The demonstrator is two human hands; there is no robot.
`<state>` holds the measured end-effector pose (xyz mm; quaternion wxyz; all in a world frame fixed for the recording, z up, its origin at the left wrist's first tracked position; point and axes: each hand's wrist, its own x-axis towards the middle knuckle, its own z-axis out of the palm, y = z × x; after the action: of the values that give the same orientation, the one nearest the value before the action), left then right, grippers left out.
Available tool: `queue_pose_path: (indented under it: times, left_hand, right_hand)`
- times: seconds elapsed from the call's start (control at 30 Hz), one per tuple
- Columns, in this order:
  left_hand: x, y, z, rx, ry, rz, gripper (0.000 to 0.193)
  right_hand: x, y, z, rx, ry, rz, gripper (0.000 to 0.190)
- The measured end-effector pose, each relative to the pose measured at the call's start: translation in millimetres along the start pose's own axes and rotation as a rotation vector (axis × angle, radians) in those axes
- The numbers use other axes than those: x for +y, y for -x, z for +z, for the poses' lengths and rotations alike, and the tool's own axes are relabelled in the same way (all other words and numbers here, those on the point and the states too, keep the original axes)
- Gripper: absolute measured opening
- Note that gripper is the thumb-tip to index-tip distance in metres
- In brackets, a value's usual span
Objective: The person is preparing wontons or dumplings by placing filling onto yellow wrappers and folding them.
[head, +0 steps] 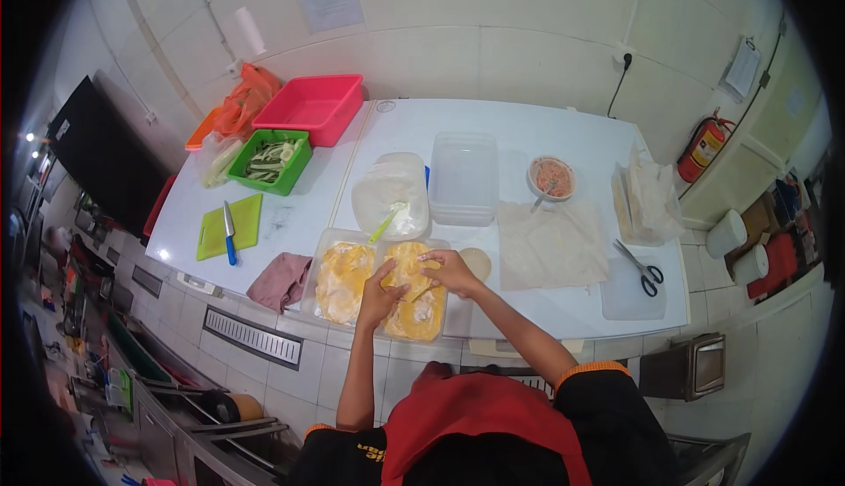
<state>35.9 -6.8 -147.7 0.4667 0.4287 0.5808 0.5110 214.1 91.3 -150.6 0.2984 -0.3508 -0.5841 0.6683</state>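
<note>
My left hand (380, 296) and my right hand (457, 275) meet over a clear plastic container (443, 317) at the table's front edge. Between my fingertips is a thin yellow dough piece (417, 288); its outline blends with the floury yellow dough sheets (414, 322) below. A second container of yellow dough (340, 281) stands to the left. Behind them, a tub of white flour (395, 179) has a green-handled utensil (388, 223) lying in it. A round pale disc or lid (476, 264) lies beside my right wrist.
Stacked clear containers (463, 179) stand mid-table, left of a bowl of minced filling (553, 177) with a spoon. A pale cloth (551, 245) lies near scissors (643, 271). Leftward are a knife (228, 225) on a green board (247, 222), a green basket (280, 182) and a mauve cloth (280, 281).
</note>
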Motion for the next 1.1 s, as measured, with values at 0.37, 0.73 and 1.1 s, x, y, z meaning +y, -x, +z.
queue_pose_path:
  times: [0.37, 0.73, 1.1]
  left_hand:
    - [-18, -20, -17, -0.103, -0.477, 0.116, 0.08]
    - [-10, -23, -14, -0.118, -0.727, 0.175, 0.085]
    - [-14, -30, -13, -0.138, -0.614, 0.167, 0.085]
  right_hand:
    - [24, -14, -15, -0.027, 0.765, -0.255, 0.042]
    - [34, 20, 26, -0.109, 1.378, -0.502, 0.042]
    - [16, -1, 15, 0.177, 1.224, -0.529, 0.018]
